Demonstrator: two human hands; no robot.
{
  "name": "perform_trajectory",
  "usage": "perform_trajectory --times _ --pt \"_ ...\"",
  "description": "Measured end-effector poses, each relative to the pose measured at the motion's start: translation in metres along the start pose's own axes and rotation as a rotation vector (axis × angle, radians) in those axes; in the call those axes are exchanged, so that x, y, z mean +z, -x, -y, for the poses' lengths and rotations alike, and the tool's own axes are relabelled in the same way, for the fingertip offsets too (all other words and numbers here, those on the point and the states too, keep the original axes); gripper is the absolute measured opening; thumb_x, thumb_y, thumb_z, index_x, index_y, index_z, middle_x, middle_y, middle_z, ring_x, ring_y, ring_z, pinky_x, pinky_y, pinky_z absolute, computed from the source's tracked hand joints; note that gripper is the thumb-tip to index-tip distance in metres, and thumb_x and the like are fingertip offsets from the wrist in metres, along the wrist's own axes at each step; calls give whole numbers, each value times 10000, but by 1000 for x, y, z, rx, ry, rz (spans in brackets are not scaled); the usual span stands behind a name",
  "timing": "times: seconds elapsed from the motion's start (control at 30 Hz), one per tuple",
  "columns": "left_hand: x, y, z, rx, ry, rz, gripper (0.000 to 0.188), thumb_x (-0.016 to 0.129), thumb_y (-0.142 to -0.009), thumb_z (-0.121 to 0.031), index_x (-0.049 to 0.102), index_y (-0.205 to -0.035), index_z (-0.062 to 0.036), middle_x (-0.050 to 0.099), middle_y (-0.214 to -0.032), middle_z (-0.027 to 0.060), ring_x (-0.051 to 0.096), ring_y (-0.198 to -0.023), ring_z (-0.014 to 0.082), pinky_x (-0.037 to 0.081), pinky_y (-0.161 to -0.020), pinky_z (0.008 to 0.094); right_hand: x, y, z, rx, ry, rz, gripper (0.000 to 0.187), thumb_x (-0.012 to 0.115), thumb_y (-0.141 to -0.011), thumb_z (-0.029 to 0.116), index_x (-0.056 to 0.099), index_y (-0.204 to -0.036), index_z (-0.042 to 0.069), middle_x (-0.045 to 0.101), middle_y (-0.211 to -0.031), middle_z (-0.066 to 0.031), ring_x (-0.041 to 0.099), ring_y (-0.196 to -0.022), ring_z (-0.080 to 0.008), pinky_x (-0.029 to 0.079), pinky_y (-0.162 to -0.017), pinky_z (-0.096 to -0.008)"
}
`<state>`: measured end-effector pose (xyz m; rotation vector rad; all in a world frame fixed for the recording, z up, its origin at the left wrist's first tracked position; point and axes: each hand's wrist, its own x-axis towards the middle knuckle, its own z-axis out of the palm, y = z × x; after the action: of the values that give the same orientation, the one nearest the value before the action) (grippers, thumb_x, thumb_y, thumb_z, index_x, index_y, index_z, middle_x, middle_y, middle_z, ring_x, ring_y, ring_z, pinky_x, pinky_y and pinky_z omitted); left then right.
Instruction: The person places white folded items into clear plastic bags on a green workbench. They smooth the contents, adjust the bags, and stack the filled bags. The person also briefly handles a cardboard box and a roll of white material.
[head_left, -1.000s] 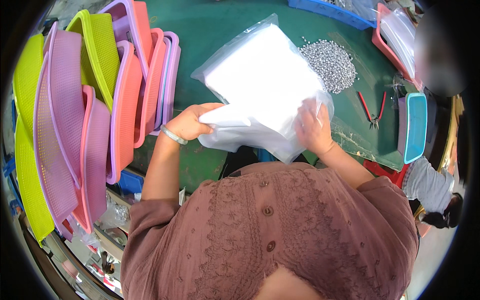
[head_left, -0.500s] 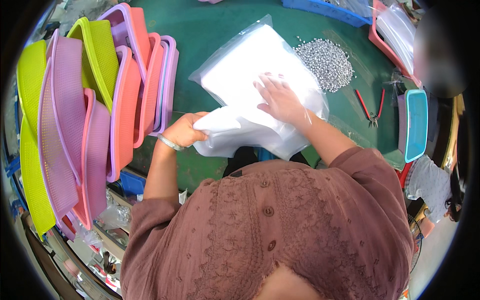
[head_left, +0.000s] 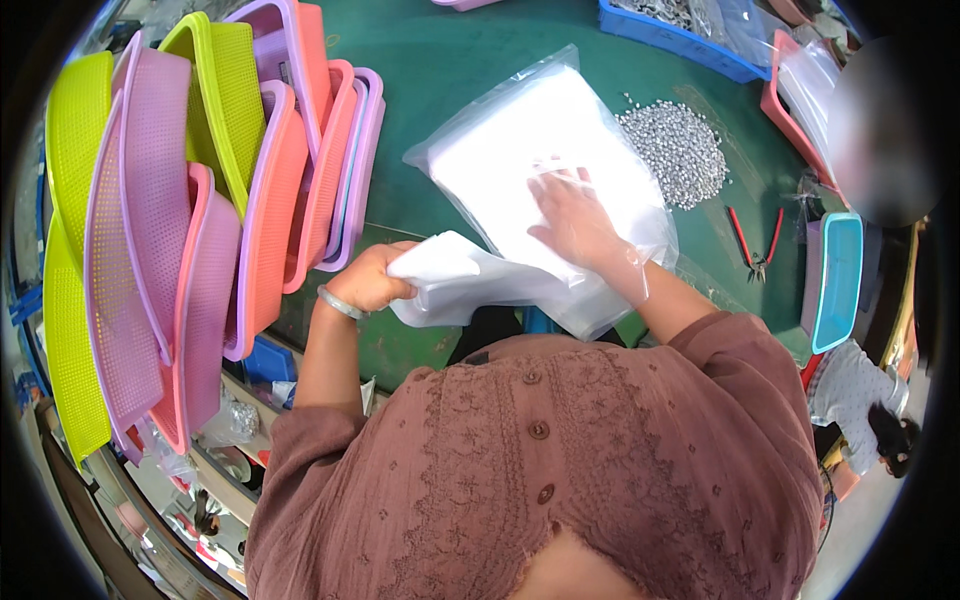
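Observation:
A clear plastic bag [head_left: 455,140] with a stack of white sheets [head_left: 540,120] in it lies at an angle on the green table. My right hand [head_left: 578,222] rests flat on the white stack with its fingers spread. Clear film appears to lie over these fingers and the wrist, as if the hand is inside the bag's mouth. My left hand [head_left: 372,278] pinches the near left corner of a white sheet [head_left: 450,268], which is lifted and folded up toward me. Whether it grips bag film along with the sheet, I cannot tell.
Nested plastic baskets [head_left: 160,200] in green, purple and coral crowd the left. Right of the bag lie a heap of small silvery pieces [head_left: 675,152] and red-handled pliers [head_left: 757,250]. A blue-lined basket [head_left: 838,280], coral tray [head_left: 790,110] and blue crate [head_left: 690,40] stand farther right.
My right hand has slid slightly nearer to me over the stack, and the film now shows across its fingers. The left hand keeps its pinch. The whole view has shifted a little.

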<state>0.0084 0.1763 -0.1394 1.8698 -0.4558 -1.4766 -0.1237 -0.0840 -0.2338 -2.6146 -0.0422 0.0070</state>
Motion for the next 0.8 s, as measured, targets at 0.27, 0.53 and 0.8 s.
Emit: perform_trajectory --times 0.27,0.53,0.8 --pt "-3 9 6 76 19 1 378 595 -591 32 573 -968 25 555 -922 42 529 -855 154 414 -774 267 -20 -48 17 38 176 95 554 539 -818 345 337 -1324 242 193 -1419 -124 130 -1316 -338 95 -1046 -522" --pt "-8 14 14 19 117 43 426 564 -572 55 588 -997 38 533 -1114 108 500 -1021 224 371 -898 302 -7 -81 9 143 264 164 611 456 -832 487 232 -1365 290 131 -1446 -64 54 -1337 -315 55 -1030 -576" --pt "-9 22 11 -3 100 10 410 564 -584 54 588 -993 36 550 -1076 93 518 -990 210 388 -872 294 3 -100 -6 216 356 164 622 408 -826 551 230 -1365 298 117 -1450 -62 73 -1335 -311 61 -1017 -596"
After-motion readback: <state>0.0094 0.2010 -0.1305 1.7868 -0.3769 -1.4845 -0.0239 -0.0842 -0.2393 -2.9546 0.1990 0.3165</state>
